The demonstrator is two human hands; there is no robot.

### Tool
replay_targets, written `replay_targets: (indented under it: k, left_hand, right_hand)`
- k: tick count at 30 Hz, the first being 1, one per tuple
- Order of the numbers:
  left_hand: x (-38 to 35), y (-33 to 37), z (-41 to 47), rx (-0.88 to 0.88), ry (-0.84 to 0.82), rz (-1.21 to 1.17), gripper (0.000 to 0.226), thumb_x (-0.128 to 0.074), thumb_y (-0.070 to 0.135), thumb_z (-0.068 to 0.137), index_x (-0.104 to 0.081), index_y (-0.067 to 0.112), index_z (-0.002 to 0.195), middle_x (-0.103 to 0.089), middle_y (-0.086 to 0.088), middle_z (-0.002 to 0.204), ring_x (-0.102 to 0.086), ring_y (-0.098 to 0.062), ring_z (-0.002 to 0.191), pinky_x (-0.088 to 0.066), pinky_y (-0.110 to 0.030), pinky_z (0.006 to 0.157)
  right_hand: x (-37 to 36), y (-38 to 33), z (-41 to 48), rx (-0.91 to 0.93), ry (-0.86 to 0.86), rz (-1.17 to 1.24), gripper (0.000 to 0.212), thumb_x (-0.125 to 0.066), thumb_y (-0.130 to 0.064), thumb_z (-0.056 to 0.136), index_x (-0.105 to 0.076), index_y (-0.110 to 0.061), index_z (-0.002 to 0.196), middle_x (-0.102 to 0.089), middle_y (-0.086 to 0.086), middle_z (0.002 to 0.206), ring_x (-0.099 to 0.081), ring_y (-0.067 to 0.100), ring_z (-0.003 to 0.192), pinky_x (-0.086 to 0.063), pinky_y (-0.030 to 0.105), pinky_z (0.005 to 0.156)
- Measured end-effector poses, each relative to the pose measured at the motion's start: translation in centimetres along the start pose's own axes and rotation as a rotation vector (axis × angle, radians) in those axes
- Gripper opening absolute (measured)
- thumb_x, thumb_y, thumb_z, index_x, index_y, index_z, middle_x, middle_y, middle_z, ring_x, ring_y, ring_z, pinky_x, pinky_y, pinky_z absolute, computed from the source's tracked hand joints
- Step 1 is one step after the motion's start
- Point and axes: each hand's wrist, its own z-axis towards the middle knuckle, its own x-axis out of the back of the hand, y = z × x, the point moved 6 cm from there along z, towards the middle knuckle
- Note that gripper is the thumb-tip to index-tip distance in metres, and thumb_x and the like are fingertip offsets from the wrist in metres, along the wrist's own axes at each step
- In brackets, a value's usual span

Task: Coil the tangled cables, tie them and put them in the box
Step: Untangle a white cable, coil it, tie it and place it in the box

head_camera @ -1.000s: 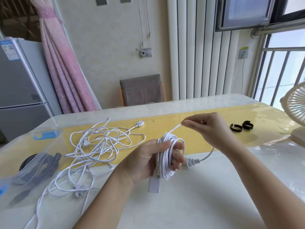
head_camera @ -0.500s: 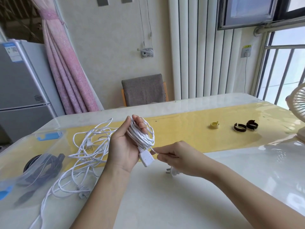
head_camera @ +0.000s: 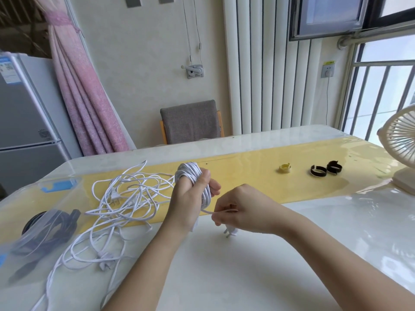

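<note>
My left hand [head_camera: 190,198] grips a coil of white cable [head_camera: 190,173] wound around its fingers, held above the table's middle. My right hand [head_camera: 242,212] pinches the loose tail of that cable just right of the coil; the cable's plug [head_camera: 230,232] hangs below it. A tangle of white cables [head_camera: 125,203] with plugs lies on the table to the left. A clear plastic box [head_camera: 33,232] at the left edge holds a coiled black cable [head_camera: 51,225]. One yellow tie [head_camera: 284,168] and two black ties [head_camera: 325,170] lie at the right.
A white desk fan [head_camera: 402,149] stands at the table's right edge. A grey chair [head_camera: 190,122] sits behind the far edge. A fridge [head_camera: 24,117] and a pink curtain [head_camera: 85,93] are at the left. The yellow strip [head_camera: 247,176] crosses the white table [head_camera: 247,265].
My left hand turned the coil upright and raised it. My right hand dropped from above the coil to beside and below it, still pinching the cable tail, and the yellow tie came into view.
</note>
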Motion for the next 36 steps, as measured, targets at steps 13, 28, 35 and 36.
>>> replay_targets:
  k: [13,28,35,36]
  left_hand:
    - [1.2,-1.6,0.8,-0.111,-0.063,0.431,0.053,-0.040,0.041,0.098,-0.050,0.014,0.054,-0.049,0.002,0.048,-0.053,-0.017,0.051,-0.044,-0.031,0.061]
    - [-4.5,0.7,-3.3,0.245,-0.455,0.023,0.044,-0.053,0.049,0.080,-0.047,0.015,0.052,-0.032,-0.003,0.037,-0.036,-0.016,0.031,-0.034,-0.020,0.039]
    - [-5.2,0.0,-3.9,0.391,-0.481,-0.318,0.028,-0.065,0.028,0.057,-0.043,0.019,0.043,-0.034,0.001,0.032,-0.035,-0.012,0.027,-0.032,-0.014,0.035]
    - [-5.0,-0.1,-3.7,0.426,-0.459,-0.370,0.027,-0.065,0.028,0.056,-0.043,0.018,0.043,-0.035,0.001,0.033,-0.035,-0.011,0.027,-0.032,-0.015,0.033]
  right_hand:
    - [1.6,-0.4,-0.2,0.055,0.062,0.263,0.018,-0.058,-0.024,0.093,-0.060,-0.020,0.076,-0.059,-0.010,0.062,-0.051,0.006,0.055,-0.041,0.020,0.054]
    - [4.4,0.3,-0.1,0.111,0.212,0.703,0.028,-0.070,-0.027,0.083,-0.057,-0.003,0.077,-0.056,-0.004,0.065,-0.046,0.008,0.060,-0.035,0.015,0.058]
    - [2.9,0.7,0.4,0.040,0.111,0.932,0.013,-0.057,-0.024,0.087,-0.061,-0.012,0.083,-0.055,0.008,0.084,-0.052,0.017,0.078,-0.042,0.024,0.069]
    - [2.9,0.7,0.4,0.043,0.160,0.876,0.017,-0.057,-0.028,0.087,-0.061,-0.012,0.082,-0.056,0.005,0.080,-0.052,0.015,0.076,-0.041,0.025,0.069]
